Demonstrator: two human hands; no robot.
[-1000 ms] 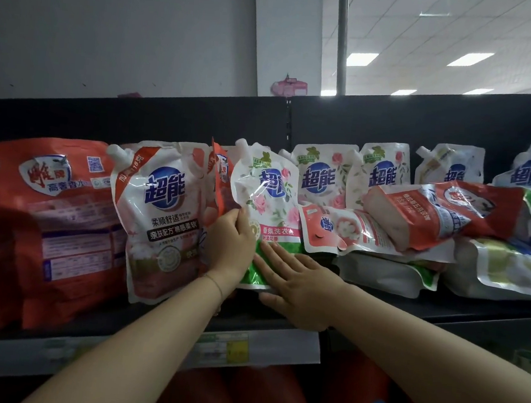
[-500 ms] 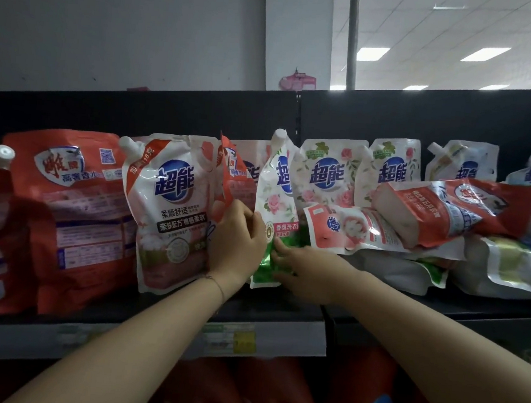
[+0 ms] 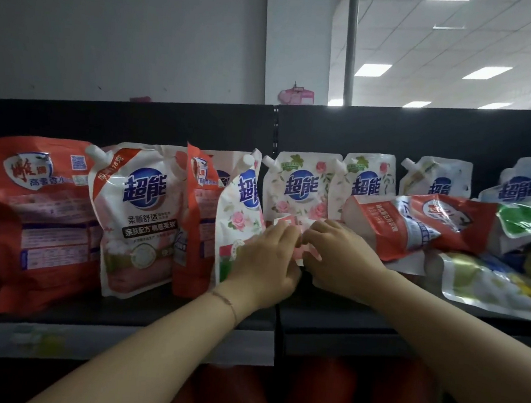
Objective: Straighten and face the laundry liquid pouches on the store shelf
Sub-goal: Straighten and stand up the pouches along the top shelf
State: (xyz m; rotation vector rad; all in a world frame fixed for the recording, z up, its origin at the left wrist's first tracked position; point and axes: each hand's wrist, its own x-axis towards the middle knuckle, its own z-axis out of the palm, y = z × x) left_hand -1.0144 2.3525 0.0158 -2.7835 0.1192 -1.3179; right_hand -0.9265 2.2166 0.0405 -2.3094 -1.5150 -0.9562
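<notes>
A white rose-print pouch [image 3: 240,218] stands on the black shelf [image 3: 119,314], turned edge-on with its cap at the top. Just right of it lies a small pink-and-white pouch [image 3: 288,224], mostly hidden under my hands. My left hand [image 3: 265,265] has its fingers curled on that pink pouch, and its palm is beside the rose-print pouch. My right hand [image 3: 339,259] grips the same pink pouch from the right. Behind them two rose-print pouches [image 3: 297,188] [image 3: 368,184] stand upright and face forward.
To the left stand a white-and-pink pouch [image 3: 141,216], a red pouch [image 3: 194,227] behind it and large red pouches [image 3: 32,213]. At the right a red pouch [image 3: 416,224] lies on a heap of fallen pouches [image 3: 491,285]. Red packs [image 3: 320,399] fill the lower shelf.
Both hands have moved right from the rose-print pouch's base onto the lying pink pouch. The rose-print pouch now stands edge-on. The view has tilted upward.
</notes>
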